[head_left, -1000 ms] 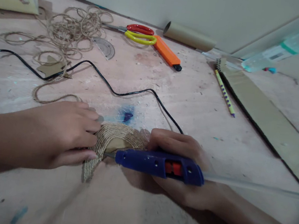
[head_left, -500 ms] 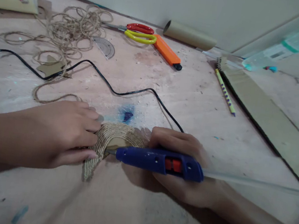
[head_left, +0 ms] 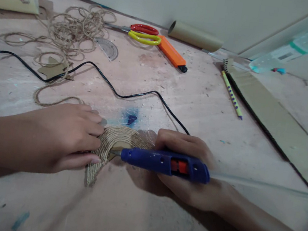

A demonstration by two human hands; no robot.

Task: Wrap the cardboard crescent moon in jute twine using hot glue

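Note:
On the table lies an arched piece of cardboard covered in rows of twine (head_left: 124, 133), with some bare cardboard showing inside the curve. My left hand (head_left: 78, 139) presses on the left side of this piece, its fingers bent over the twine edge. My right hand (head_left: 186, 147) is wrapped round a blue hot glue gun (head_left: 148, 158), from whose back a clear glue stick (head_left: 261, 186) sticks out. The gun's metal nozzle (head_left: 116, 152) points left and meets the inner edge of the twine rows. A loose strand of twine (head_left: 58, 103) runs to my left hand.
Behind lie a tangle of twine (head_left: 74, 28), scissors (head_left: 144, 34), an orange box cutter (head_left: 172, 54), a protractor (head_left: 108, 49) and a cardboard tube (head_left: 196, 36). A black cord (head_left: 122, 96) crosses the table. At right are a pencil (head_left: 232, 96), a cardboard strip (head_left: 274, 117) and a plastic bottle (head_left: 295, 47).
The glue gun in my right hand has shifted slightly upward, its nozzle moving a little along the inner twine edge. My left hand stays in place.

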